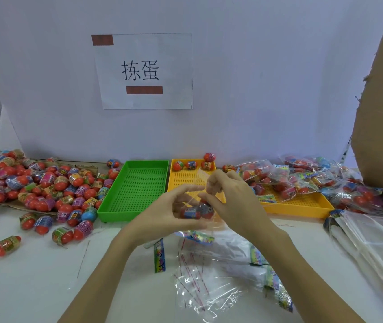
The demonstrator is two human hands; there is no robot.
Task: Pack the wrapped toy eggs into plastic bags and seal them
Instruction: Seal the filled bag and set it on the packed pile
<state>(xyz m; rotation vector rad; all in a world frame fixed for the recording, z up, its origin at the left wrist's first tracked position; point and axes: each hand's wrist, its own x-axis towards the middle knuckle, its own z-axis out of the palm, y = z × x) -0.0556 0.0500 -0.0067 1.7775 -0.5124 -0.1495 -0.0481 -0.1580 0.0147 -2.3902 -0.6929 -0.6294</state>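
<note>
Loose bags [209,283]: lying nearest, slippery underfoot of the work.
Left hand [162,215]: cupping the filled bag [197,206] from below.
Right hand [227,194]: pinching its mouth; eggs [196,212] could spill if it slackens.
Yellow tray [302,206]: crowded beyond.

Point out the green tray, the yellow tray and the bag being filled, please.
green tray [137,190]: head view, on its perforated floor.
yellow tray [302,201]: head view, on bare floor near its front right corner.
bag being filled [203,177]: head view, on its clear upper film between the hands.
</note>
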